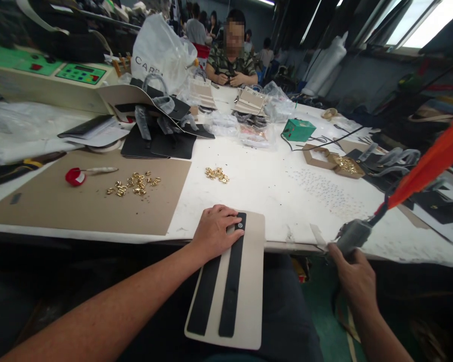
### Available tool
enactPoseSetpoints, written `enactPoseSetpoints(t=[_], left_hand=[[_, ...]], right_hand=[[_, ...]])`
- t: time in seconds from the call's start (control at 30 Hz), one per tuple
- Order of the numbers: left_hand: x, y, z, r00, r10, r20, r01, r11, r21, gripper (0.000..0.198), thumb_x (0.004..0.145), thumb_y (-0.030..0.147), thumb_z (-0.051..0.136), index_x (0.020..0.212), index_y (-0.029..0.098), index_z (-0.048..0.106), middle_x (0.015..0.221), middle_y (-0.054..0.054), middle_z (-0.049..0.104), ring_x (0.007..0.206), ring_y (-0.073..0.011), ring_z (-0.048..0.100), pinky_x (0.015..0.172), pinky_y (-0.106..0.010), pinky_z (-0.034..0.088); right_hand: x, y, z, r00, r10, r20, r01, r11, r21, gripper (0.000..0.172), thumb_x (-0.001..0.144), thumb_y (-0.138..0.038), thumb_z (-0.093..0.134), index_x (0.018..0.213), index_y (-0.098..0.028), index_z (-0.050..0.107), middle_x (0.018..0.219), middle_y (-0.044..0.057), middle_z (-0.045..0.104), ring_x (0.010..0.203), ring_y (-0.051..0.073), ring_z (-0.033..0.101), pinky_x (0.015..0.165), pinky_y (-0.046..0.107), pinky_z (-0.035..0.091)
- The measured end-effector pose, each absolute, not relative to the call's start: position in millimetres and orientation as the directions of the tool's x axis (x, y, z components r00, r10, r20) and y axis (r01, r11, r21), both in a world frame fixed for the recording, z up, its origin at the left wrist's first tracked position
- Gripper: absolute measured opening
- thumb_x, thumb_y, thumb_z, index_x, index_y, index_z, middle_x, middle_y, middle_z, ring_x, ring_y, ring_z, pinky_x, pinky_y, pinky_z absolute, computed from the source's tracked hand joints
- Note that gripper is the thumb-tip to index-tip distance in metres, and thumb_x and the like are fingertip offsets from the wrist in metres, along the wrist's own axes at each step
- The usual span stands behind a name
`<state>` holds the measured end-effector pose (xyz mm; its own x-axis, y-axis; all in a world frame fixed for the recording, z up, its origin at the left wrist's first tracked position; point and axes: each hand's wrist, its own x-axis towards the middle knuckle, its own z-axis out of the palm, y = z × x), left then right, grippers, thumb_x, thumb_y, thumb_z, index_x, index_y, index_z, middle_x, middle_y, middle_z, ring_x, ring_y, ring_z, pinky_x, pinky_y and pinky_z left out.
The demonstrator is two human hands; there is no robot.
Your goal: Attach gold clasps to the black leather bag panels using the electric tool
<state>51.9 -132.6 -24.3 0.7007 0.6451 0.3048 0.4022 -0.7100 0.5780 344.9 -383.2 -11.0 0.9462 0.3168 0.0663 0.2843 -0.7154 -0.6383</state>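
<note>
Left hand (216, 232) lies spread over the panel (252, 301), thumb and fingertips resting on its black strip (232, 291) on either side of a round stud (240, 225); the palm hides whether anything is pinched. Right hand (357, 275), to the right of the panel and well apart from it, has its fingers wrapped about a grey tool (352, 236). The panel's far end lies on the table (272, 191), while its near end juts out over the lap. Gold rings (217, 174) sit loose beyond the panel, with more rings (139, 183) farther left of it.

The step in hand looks like steadying the panel around the stud, tool at the ready. Using the tool there would seem to call for firm pressure on the panel and fingertips clear of the stud.
</note>
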Motion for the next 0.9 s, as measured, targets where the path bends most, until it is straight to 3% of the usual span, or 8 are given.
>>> enactPoseSetpoints(t=[0.1,0.2,0.3,0.37,0.43,0.53,0.67,0.9], left_hand=[[52,-133,-25,0.704,0.643,0.302,0.402,-0.711,0.577,0.026,0.083,0.035,0.082,0.109,0.032,0.081,0.127,0.000,0.076,0.122,-0.0294,0.060,0.102,-0.051,0.046],[52,-134,-25,0.703,0.642,0.306,0.395,-0.710,0.584,0.025,0.083,0.035,0.083,0.108,0.031,0.081,0.125,0.000,0.076,0.122,-0.0290,0.060,0.103,-0.051,0.046],[53,-134,-25,0.702,0.642,0.309,0.397,-0.712,0.579,0.025,0.084,0.036,0.082,0.108,0.030,0.081,0.125,0.000,0.076,0.122,-0.0290,0.060,0.103,-0.051,0.045],[53,-133,-25,0.702,0.642,0.309,0.400,-0.714,0.575,0.026,0.085,0.036,0.082,0.110,0.030,0.080,0.126,0.000,0.075,0.122,-0.0288,0.060,0.103,-0.051,0.045],[52,-133,-25,0.703,0.640,0.311,0.397,-0.716,0.574,0.026,0.086,0.036,0.081,0.111,0.030,0.080,0.126,0.000,0.075,0.123,-0.0288,0.059,0.103,-0.051,0.045],[52,-133,-25,0.709,0.633,0.310,0.392,-0.719,0.574,0.024,0.086,0.036,0.081,0.109,0.030,0.079,0.126,0.000,0.075,0.124,-0.0287,0.059,0.103,-0.051,0.044],[51,-132,-25,0.714,0.629,0.307,0.392,-0.723,0.570,0.025,0.086,0.038,0.081,0.110,0.030,0.078,0.128,0.000,0.074,0.126,-0.0284,0.058,0.104,-0.051,0.043],[51,-132,-25,0.719,0.624,0.305,0.384,-0.723,0.574,0.024,0.088,0.038,0.079,0.110,0.028,0.077,0.123,0.000,0.074,0.124,-0.0284,0.057,0.103,-0.051,0.043]], right_hand=[[347,-366,-9,0.952,0.303,0.037,0.265,-0.764,-0.589,0.058,0.075,-0.070,0.070,0.094,-0.015,0.074,0.082,0.014,0.072,0.095,0.043,0.068,0.088,0.055,0.050],[324,-343,9,0.942,0.336,0.024,0.245,-0.635,-0.733,0.050,0.077,-0.065,0.074,0.088,-0.017,0.073,0.079,0.011,0.072,0.087,0.037,0.069,0.082,0.049,0.052],[286,-309,32,0.847,0.531,0.038,0.146,-0.163,-0.976,0.044,0.074,-0.054,0.085,0.096,-0.020,0.067,0.075,0.003,0.069,0.075,0.024,0.068,0.072,0.038,0.055],[259,-279,46,0.770,0.629,0.105,0.025,0.135,-0.991,0.040,0.074,-0.044,0.089,0.095,-0.022,0.063,0.065,-0.005,0.060,0.061,0.016,0.061,0.064,0.031,0.053],[236,-249,55,0.706,0.689,0.165,-0.043,0.274,-0.961,0.032,0.079,-0.038,0.087,0.085,-0.022,0.060,0.059,-0.008,0.053,0.052,0.011,0.053,0.058,0.027,0.049],[212,-214,58,0.645,0.731,0.221,-0.043,0.324,-0.945,0.031,0.083,-0.037,0.084,0.078,-0.021,0.057,0.056,-0.007,0.051,0.049,0.011,0.051,0.052,0.025,0.046],[197,-193,46,0.607,0.761,0.228,0.021,0.272,-0.962,0.034,0.084,-0.041,0.083,0.075,-0.021,0.058,0.056,-0.006,0.053,0.048,0.013,0.054,0.046,0.025,0.045],[193,-183,29,0.597,0.768,0.233,0.052,0.253,-0.966,0.033,0.082,-0.042,0.085,0.076,-0.020,0.062,0.055,-0.005,0.056,0.048,0.014,0.055,0.049,0.026,0.047]])
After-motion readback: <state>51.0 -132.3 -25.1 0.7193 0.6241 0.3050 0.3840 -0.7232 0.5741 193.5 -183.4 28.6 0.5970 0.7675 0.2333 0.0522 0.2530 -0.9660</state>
